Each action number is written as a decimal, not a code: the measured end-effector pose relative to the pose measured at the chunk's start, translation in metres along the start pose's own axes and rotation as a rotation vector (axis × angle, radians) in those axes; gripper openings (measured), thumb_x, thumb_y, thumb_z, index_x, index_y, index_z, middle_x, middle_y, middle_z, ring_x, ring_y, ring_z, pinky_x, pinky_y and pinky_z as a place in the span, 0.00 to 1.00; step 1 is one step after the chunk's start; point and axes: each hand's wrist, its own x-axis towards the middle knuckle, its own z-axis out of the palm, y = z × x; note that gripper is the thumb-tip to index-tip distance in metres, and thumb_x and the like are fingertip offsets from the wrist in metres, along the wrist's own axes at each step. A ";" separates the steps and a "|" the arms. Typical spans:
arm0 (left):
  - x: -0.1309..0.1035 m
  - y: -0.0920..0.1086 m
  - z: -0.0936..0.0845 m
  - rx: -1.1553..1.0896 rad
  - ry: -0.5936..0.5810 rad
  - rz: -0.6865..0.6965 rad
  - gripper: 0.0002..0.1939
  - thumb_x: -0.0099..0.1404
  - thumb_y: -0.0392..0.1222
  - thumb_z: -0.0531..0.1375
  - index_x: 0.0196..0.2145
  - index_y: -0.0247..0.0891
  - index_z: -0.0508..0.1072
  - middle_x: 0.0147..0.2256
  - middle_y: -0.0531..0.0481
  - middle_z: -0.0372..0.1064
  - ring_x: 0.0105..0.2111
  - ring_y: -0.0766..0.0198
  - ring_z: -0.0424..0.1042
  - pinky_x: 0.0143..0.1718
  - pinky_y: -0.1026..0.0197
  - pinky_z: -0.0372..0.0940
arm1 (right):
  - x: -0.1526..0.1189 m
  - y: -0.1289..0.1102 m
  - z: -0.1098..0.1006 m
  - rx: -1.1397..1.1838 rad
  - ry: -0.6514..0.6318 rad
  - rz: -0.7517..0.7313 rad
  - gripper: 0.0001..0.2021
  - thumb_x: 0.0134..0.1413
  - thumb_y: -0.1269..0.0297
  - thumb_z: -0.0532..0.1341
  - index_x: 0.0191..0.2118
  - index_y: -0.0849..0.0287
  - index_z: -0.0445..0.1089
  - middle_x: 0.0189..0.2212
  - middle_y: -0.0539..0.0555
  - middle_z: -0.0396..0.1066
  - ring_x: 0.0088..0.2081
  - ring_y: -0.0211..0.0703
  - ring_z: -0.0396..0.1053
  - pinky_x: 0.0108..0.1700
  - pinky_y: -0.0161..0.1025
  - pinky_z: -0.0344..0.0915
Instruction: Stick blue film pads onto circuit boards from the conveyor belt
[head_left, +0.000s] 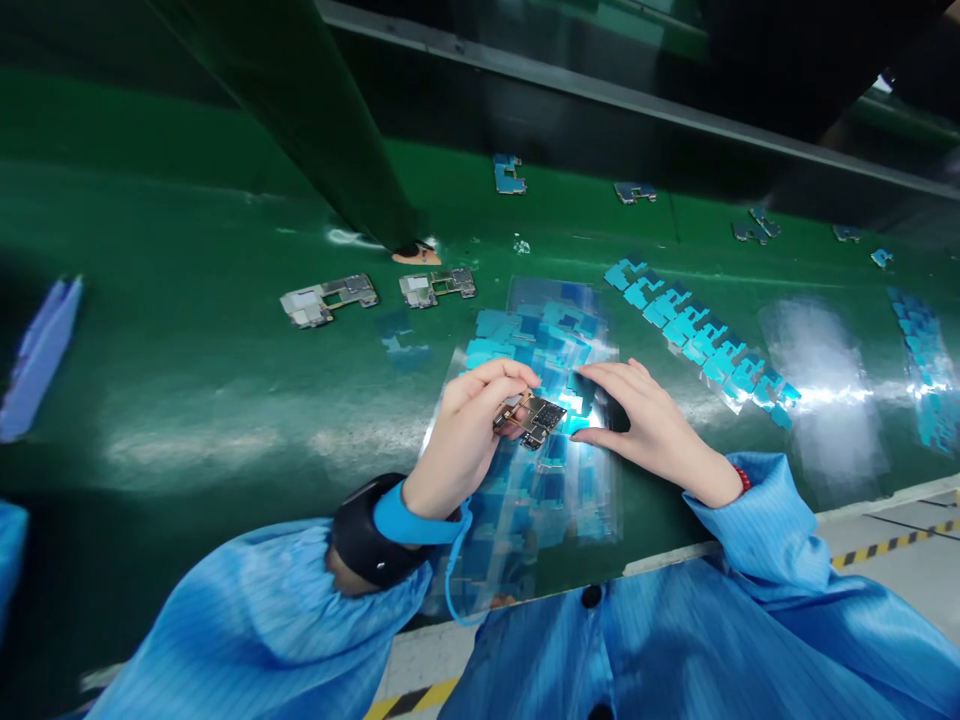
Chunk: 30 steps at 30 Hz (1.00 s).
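Fingers of the left hand (457, 435) pinch the circuit board (541, 421) above blue film pieces (495, 328); the right hand (651, 425), thumb and fingers parted just right, would best touch only its edges.

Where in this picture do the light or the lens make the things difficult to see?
In the head view, white glare streaks the green table and the lower end of the diagonal row of blue pieces; the upper background sinks into darkness; the purple object near the left edge looks soft; the circuit board in the left hand is clearer.
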 end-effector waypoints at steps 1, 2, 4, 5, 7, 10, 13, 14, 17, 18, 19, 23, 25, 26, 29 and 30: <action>0.000 0.000 0.000 0.003 -0.002 0.003 0.03 0.44 0.38 0.62 0.20 0.37 0.72 0.17 0.57 0.61 0.17 0.72 0.56 0.16 0.70 0.51 | 0.000 0.000 0.000 0.010 0.003 -0.004 0.29 0.55 0.55 0.64 0.60 0.56 0.57 0.55 0.59 0.67 0.57 0.50 0.64 0.63 0.57 0.52; 0.000 0.000 0.000 0.004 -0.003 0.006 0.03 0.44 0.38 0.62 0.19 0.37 0.72 0.18 0.57 0.61 0.17 0.72 0.56 0.16 0.70 0.51 | 0.000 0.000 0.000 0.028 0.008 -0.010 0.29 0.55 0.55 0.64 0.60 0.56 0.57 0.54 0.59 0.67 0.56 0.50 0.64 0.62 0.57 0.53; -0.001 0.000 0.000 0.002 -0.006 0.009 0.03 0.45 0.38 0.62 0.19 0.37 0.72 0.17 0.57 0.61 0.17 0.73 0.56 0.17 0.70 0.51 | 0.000 0.001 0.000 0.085 0.028 -0.021 0.28 0.55 0.57 0.64 0.59 0.55 0.58 0.53 0.59 0.67 0.55 0.50 0.64 0.59 0.54 0.58; -0.001 0.000 0.000 -0.001 -0.009 0.010 0.03 0.45 0.38 0.62 0.19 0.37 0.72 0.17 0.57 0.61 0.17 0.73 0.56 0.17 0.71 0.51 | 0.001 0.001 0.000 0.120 0.046 -0.020 0.27 0.55 0.59 0.64 0.59 0.55 0.59 0.52 0.59 0.67 0.54 0.50 0.64 0.57 0.52 0.61; -0.001 0.000 0.000 -0.007 -0.014 0.012 0.03 0.45 0.38 0.61 0.20 0.36 0.72 0.16 0.57 0.60 0.17 0.73 0.56 0.16 0.71 0.50 | 0.001 0.001 0.001 0.193 0.092 -0.006 0.22 0.57 0.64 0.62 0.57 0.55 0.62 0.48 0.58 0.69 0.50 0.48 0.66 0.52 0.48 0.66; -0.001 -0.001 0.000 -0.005 -0.029 0.022 0.03 0.45 0.38 0.61 0.20 0.36 0.72 0.16 0.57 0.59 0.17 0.73 0.56 0.16 0.71 0.50 | 0.001 -0.001 0.000 0.346 0.168 0.050 0.14 0.59 0.70 0.59 0.51 0.57 0.68 0.38 0.54 0.71 0.41 0.42 0.69 0.46 0.43 0.68; -0.003 -0.002 -0.002 0.031 -0.070 0.040 0.03 0.48 0.39 0.61 0.22 0.37 0.71 0.15 0.58 0.59 0.16 0.73 0.54 0.15 0.71 0.49 | 0.000 -0.004 -0.006 0.571 0.244 0.142 0.07 0.59 0.70 0.59 0.42 0.57 0.72 0.35 0.52 0.72 0.37 0.38 0.71 0.42 0.39 0.69; -0.004 -0.002 -0.002 0.059 -0.097 0.046 0.04 0.50 0.39 0.60 0.24 0.37 0.71 0.15 0.59 0.59 0.15 0.73 0.54 0.15 0.71 0.48 | -0.001 -0.005 -0.009 0.630 0.271 0.169 0.06 0.59 0.69 0.59 0.40 0.57 0.73 0.35 0.51 0.73 0.37 0.38 0.71 0.41 0.38 0.69; -0.010 0.001 -0.002 0.228 -0.231 0.068 0.09 0.55 0.43 0.61 0.33 0.37 0.73 0.16 0.59 0.59 0.15 0.72 0.55 0.14 0.70 0.49 | -0.002 -0.008 -0.015 0.689 0.322 0.192 0.06 0.59 0.70 0.59 0.38 0.56 0.73 0.36 0.51 0.73 0.38 0.37 0.71 0.39 0.36 0.69; -0.012 0.004 -0.001 0.304 -0.284 0.087 0.12 0.56 0.45 0.61 0.36 0.36 0.73 0.16 0.59 0.59 0.16 0.71 0.56 0.14 0.70 0.50 | -0.002 -0.009 -0.016 0.676 0.326 0.177 0.06 0.59 0.70 0.59 0.38 0.56 0.73 0.36 0.51 0.73 0.38 0.37 0.71 0.39 0.36 0.69; -0.015 0.006 0.000 0.380 -0.331 0.107 0.14 0.58 0.46 0.60 0.39 0.35 0.73 0.16 0.60 0.59 0.16 0.70 0.57 0.15 0.69 0.51 | -0.002 -0.011 -0.017 0.654 0.320 0.156 0.06 0.59 0.70 0.59 0.38 0.56 0.73 0.36 0.52 0.73 0.38 0.37 0.71 0.39 0.36 0.69; -0.023 0.013 0.005 0.587 -0.417 0.127 0.18 0.61 0.48 0.58 0.43 0.33 0.74 0.17 0.59 0.59 0.17 0.69 0.59 0.16 0.67 0.54 | -0.002 -0.017 -0.020 0.512 0.286 0.014 0.07 0.59 0.69 0.59 0.42 0.57 0.72 0.34 0.53 0.74 0.36 0.38 0.71 0.39 0.38 0.70; -0.027 0.016 0.007 0.628 -0.410 0.108 0.17 0.60 0.49 0.59 0.41 0.33 0.75 0.17 0.58 0.60 0.17 0.69 0.60 0.17 0.67 0.55 | -0.002 -0.020 -0.022 0.427 0.263 -0.066 0.08 0.59 0.70 0.59 0.43 0.58 0.72 0.34 0.53 0.74 0.35 0.38 0.72 0.40 0.38 0.70; -0.028 0.017 0.008 0.638 -0.408 0.108 0.16 0.60 0.48 0.59 0.40 0.33 0.75 0.17 0.58 0.61 0.17 0.69 0.59 0.17 0.67 0.55 | -0.002 -0.021 -0.024 0.397 0.242 -0.104 0.08 0.60 0.70 0.58 0.44 0.58 0.71 0.34 0.53 0.74 0.35 0.38 0.72 0.40 0.38 0.70; -0.032 0.020 0.010 0.627 -0.393 0.132 0.10 0.58 0.45 0.60 0.31 0.35 0.76 0.18 0.56 0.64 0.17 0.71 0.60 0.19 0.67 0.57 | -0.002 -0.023 -0.028 0.380 0.188 -0.179 0.09 0.61 0.70 0.58 0.45 0.59 0.71 0.37 0.54 0.75 0.37 0.39 0.72 0.41 0.39 0.71; -0.033 0.020 0.011 0.596 -0.369 0.140 0.09 0.56 0.45 0.61 0.29 0.35 0.76 0.19 0.56 0.65 0.16 0.71 0.61 0.19 0.68 0.57 | -0.002 -0.023 -0.028 0.392 0.199 -0.176 0.09 0.60 0.69 0.58 0.46 0.58 0.71 0.40 0.55 0.75 0.39 0.40 0.72 0.43 0.40 0.71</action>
